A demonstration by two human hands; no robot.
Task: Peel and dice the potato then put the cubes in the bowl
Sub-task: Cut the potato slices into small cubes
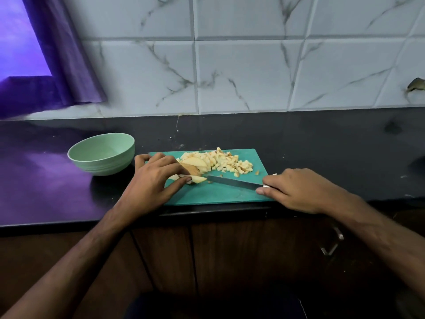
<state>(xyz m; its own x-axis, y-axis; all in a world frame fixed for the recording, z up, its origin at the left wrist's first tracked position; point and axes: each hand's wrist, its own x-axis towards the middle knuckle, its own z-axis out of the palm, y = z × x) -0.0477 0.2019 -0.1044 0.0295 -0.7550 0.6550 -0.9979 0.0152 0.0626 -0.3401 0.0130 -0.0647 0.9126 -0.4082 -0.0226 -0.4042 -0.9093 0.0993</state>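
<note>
The left hand point(151, 178) pins a likely slippery potato slice point(198, 179) under curled fingertips, just beside the knife point(232, 182) the right hand point(292, 189) grips.

black counter point(299, 143) | green bowl point(102, 155) | teal cutting board point(230, 194) | specks, maybe scraps
</note>
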